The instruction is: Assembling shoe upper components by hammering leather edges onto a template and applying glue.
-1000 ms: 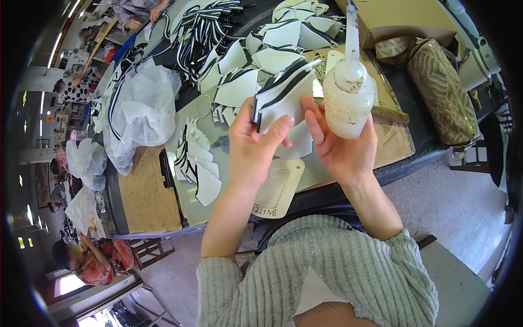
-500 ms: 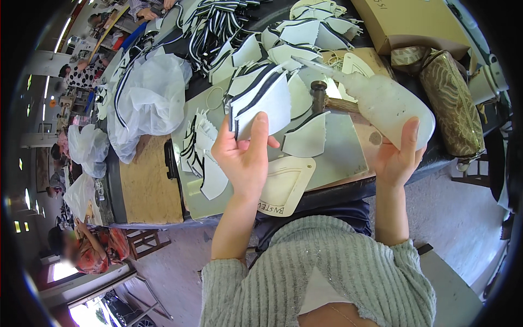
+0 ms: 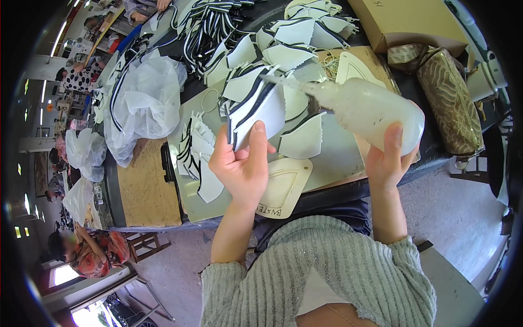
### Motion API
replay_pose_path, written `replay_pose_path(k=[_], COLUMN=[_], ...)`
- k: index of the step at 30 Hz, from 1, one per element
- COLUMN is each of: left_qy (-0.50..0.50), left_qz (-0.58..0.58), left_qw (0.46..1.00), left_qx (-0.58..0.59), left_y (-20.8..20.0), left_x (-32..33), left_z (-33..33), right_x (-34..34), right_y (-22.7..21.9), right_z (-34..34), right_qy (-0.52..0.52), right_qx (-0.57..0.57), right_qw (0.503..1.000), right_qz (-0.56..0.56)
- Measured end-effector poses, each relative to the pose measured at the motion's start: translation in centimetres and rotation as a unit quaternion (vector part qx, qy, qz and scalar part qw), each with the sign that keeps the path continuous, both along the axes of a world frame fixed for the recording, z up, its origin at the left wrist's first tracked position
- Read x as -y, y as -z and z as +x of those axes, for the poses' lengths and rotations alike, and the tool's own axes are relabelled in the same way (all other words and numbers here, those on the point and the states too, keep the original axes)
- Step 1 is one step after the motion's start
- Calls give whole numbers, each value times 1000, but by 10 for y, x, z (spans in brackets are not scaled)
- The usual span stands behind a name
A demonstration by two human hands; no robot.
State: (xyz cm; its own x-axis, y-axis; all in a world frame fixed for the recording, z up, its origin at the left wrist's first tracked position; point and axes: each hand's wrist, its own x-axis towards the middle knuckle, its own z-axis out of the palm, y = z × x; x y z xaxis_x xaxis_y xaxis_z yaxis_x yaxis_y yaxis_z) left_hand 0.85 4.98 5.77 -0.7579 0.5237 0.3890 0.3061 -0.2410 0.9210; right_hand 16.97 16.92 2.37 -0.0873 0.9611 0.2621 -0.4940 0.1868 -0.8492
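Observation:
My left hand [image 3: 242, 166] pinches a white shoe-upper-like piece [image 3: 268, 113] with dark trim along its edge, thumb on its face and fingers behind. My right hand [image 3: 389, 158] is wrapped round a translucent squeeze bottle [image 3: 376, 111] with a long thin nozzle. The bottle lies tilted, and its nozzle tip is at the dark-trimmed upper edge of the held piece; whether it touches I cannot tell. Below the hands, a loose white piece [image 3: 302, 137] lies on the grey board [image 3: 338, 163], beside a cream template [image 3: 286, 185].
Many similar trimmed pieces [image 3: 294, 32] are heaped at the far side, with striped strips [image 3: 204, 32] to their left. Clear plastic bags [image 3: 144, 98] lie at left. A cardboard box [image 3: 414, 22] and a patterned pouch [image 3: 449, 103] stand at right. Other people work at far left.
My right hand has brought the bottle left and slightly lower, so its nozzle now reaches the held piece and covers the hammer behind. My left hand has barely shifted.

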Motion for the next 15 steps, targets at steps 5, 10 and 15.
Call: replay_pose_path(k=[5, 10, 15], left_qy=[-2, -2, -1], left_qz=[14, 11, 14], left_qw=[1000, 1000, 1000], left_qx=[-7, 4, 3], left_y=[1, 0, -2], left_x=[0, -2, -3], left_z=[0, -1, -2], right_x=[2, 9, 9], right_y=[1, -3, -7], right_z=[3, 1, 0], right_qy=[30, 19, 56], right_qx=[86, 61, 120], right_qw=[991, 993, 974], right_qz=[96, 104, 183])
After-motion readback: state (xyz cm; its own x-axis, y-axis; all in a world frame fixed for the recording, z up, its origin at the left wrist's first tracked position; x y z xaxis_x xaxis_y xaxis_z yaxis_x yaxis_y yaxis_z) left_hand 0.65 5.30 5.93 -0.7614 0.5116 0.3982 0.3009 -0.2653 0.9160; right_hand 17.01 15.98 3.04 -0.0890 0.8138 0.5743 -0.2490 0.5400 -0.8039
